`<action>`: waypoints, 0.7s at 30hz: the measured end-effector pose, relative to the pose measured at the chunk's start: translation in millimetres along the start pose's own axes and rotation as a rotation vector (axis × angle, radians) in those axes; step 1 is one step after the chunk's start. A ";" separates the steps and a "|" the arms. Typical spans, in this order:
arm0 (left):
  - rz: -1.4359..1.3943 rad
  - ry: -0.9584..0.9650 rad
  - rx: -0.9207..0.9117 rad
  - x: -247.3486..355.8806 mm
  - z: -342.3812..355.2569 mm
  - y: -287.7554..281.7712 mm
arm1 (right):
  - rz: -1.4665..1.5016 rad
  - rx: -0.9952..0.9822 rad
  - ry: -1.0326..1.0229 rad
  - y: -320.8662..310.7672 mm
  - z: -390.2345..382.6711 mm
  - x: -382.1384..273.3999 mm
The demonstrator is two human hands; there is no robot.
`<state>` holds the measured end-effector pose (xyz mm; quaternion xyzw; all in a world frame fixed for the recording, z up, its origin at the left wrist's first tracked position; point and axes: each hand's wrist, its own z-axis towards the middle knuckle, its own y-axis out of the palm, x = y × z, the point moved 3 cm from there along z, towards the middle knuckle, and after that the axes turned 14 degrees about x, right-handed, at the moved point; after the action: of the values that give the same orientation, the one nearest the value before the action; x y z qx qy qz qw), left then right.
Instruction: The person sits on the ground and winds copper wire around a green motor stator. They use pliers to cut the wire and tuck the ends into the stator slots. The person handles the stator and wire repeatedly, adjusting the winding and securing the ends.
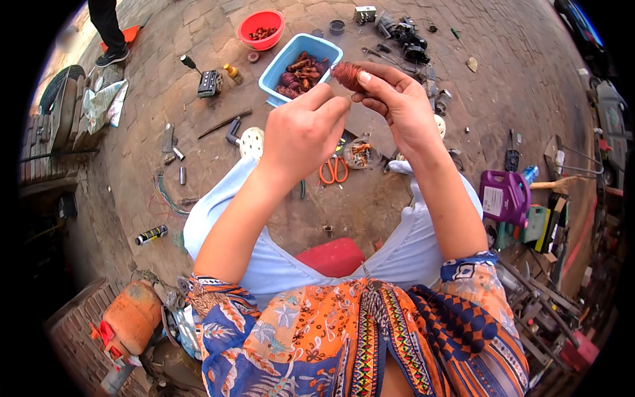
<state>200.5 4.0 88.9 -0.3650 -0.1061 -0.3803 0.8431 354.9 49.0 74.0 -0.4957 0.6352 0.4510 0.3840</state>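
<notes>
My right hand (402, 109) grips a reddish-brown bundle of copper wire (346, 76) between thumb and fingers. Close to the bundle's left end, my left hand (305, 129) is closed in a pinch; what lies between its fingertips is too small to make out. Behind both hands stands a light blue plastic basin (266, 82) holding several similar copper wire bundles (301, 74). On the ground below the hands lie scissors with orange handles (333, 171), beside a clear container of small mixed pieces (360, 155).
Beyond the basin, a red bowl (246, 30) holds more coppery pieces. Dark machine parts (411, 46) lie at the far right. A black device (209, 83) sits left of the basin. To the right stands a purple jug (504, 198). Another person's leg (106, 26) shows far left.
</notes>
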 end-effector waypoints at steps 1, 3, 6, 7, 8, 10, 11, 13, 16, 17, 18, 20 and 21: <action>0.000 0.004 -0.004 0.7 -0.6 0.1 | 0.001 -0.009 -0.008 0.4 0.9 1.7; 0.005 0.016 0.001 1.1 -1.9 2.7 | 0.001 -0.022 -0.026 0.0 4.1 7.4; 0.018 0.026 0.029 -0.2 -6.0 7.8 | 0.007 -0.009 -0.005 2.8 2.2 11.9; 0.014 0.023 0.035 -1.0 -7.2 9.4 | 0.030 0.000 0.007 3.4 1.6 13.4; 0.011 0.020 0.042 -1.3 -7.4 10.0 | 0.055 0.009 0.019 3.9 0.7 14.7; 0.018 -0.017 0.026 -2.2 -6.3 10.5 | 0.073 0.007 0.026 4.9 -2.1 14.2; 0.020 -0.035 0.019 -3.0 -6.2 11.0 | 0.065 -0.002 0.020 5.7 -4.2 12.2; -0.014 -0.119 0.016 -7.0 -6.7 13.5 | 0.070 -0.016 0.024 5.8 -4.3 12.5; -0.101 -0.233 0.008 -17.7 -5.3 15.3 | 0.084 -0.042 0.038 5.0 -2.8 13.0; -0.137 -0.269 0.005 -23.6 -4.2 15.2 | 0.073 -0.054 0.032 5.4 -3.1 10.9; -0.206 -0.354 -0.064 -31.0 -3.2 15.9 | 0.062 -0.066 0.027 5.6 -3.2 9.1; -0.284 -0.552 -0.218 -40.1 -2.2 15.6 | 0.028 -0.097 0.036 4.6 -2.6 7.7; -0.323 -0.650 -0.295 -42.5 -1.5 15.1 | 0.011 -0.112 0.041 4.4 -2.3 7.4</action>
<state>182.0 33.6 60.4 -0.5624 -0.3680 -0.3838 0.6332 348.9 45.2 68.7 -0.5220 0.6194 0.4777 0.3401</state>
